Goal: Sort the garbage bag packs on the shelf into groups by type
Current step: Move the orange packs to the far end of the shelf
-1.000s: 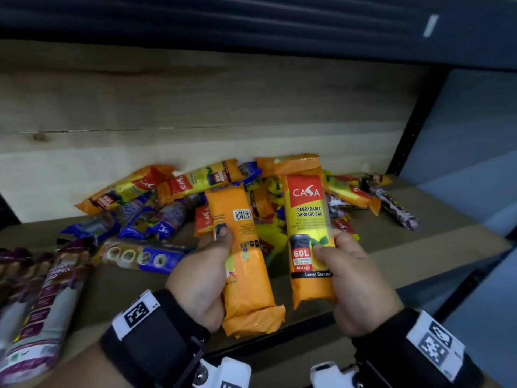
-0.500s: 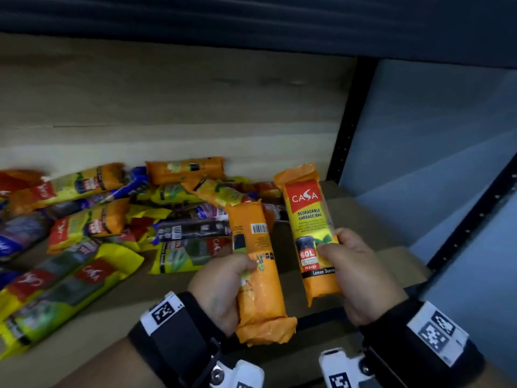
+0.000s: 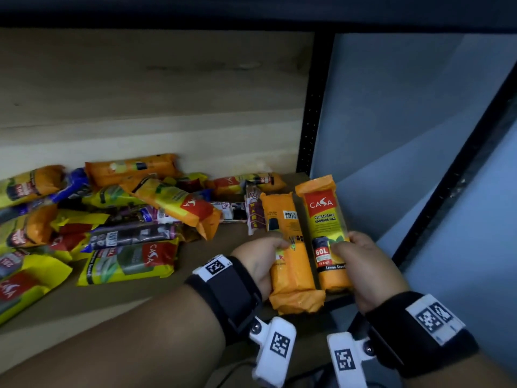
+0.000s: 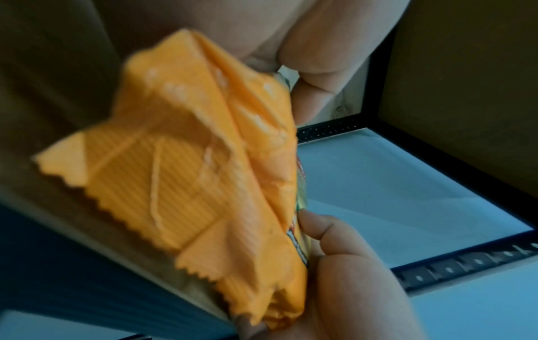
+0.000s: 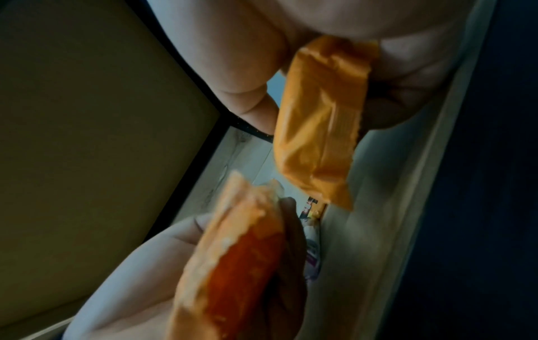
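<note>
1. At the right end of the shelf [image 3: 156, 298], near the black upright post [image 3: 307, 130], both hands are holding one orange pack each, side by side, just above the shelf board.
2. The left hand [image 3: 260, 259] is gripping the barcode-side pack [image 3: 291, 264]; its fingers are curling round the pack's left edge, and the thumb is pressing on the face.
3. The right hand [image 3: 363, 264] is gripping the label-side pack [image 3: 327, 233], the one reading "CASA, degradable garbage bag, 60L"; the thumb is lying on the printed face and the other fingers are wrapping behind, as the right wrist view is showing.
4. Both packs are pointing with their long axis away from the person, toward the back wall [image 3: 140, 93], almost parallel and nearly touching along their long sides.
5. The mixed pile [image 3: 134, 219] of yellow, orange and purple packs is lying to the left of the hands, so the left hand is the nearer one to it.
6. I judge that the bare shelf corner under and behind the hands is the likely place for this orange group, with the right hand nearer to the post.
</note>
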